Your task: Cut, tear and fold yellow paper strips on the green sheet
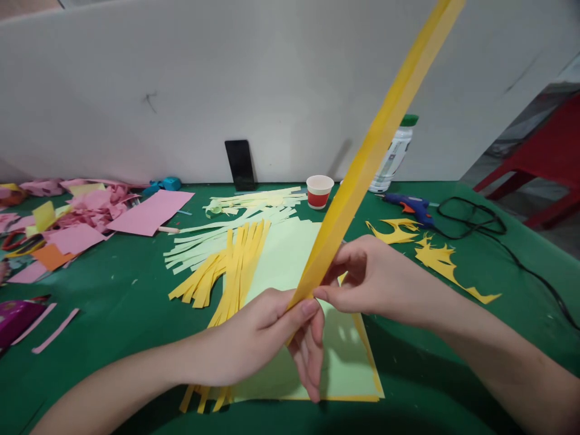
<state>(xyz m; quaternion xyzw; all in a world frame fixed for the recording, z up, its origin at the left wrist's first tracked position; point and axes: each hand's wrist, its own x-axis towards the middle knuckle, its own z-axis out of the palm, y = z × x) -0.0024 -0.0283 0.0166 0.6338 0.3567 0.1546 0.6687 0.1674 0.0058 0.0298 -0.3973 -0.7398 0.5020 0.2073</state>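
Observation:
A long yellow paper strip [362,163], creased along its length, rises from my hands toward the upper right and runs out of view at the top. My left hand [281,326] pinches its lower end between thumb and fingers. Just above that, my right hand [357,278] grips the strip's edge with thumb and fingertips. Below my hands lie pale green paper sheets [281,254], with yellow paper showing along their lower edge. Cut yellow strips [238,260] overlap the sheets on the left, partly hidden by my left hand.
Pale green strips [190,244] and pink paper [151,211] lie to the left. A paper cup [319,192], a phone [240,164] and a white bottle [393,157] stand by the wall. On the right are a blue glue gun [414,208], its black cord and yellow scraps [441,260].

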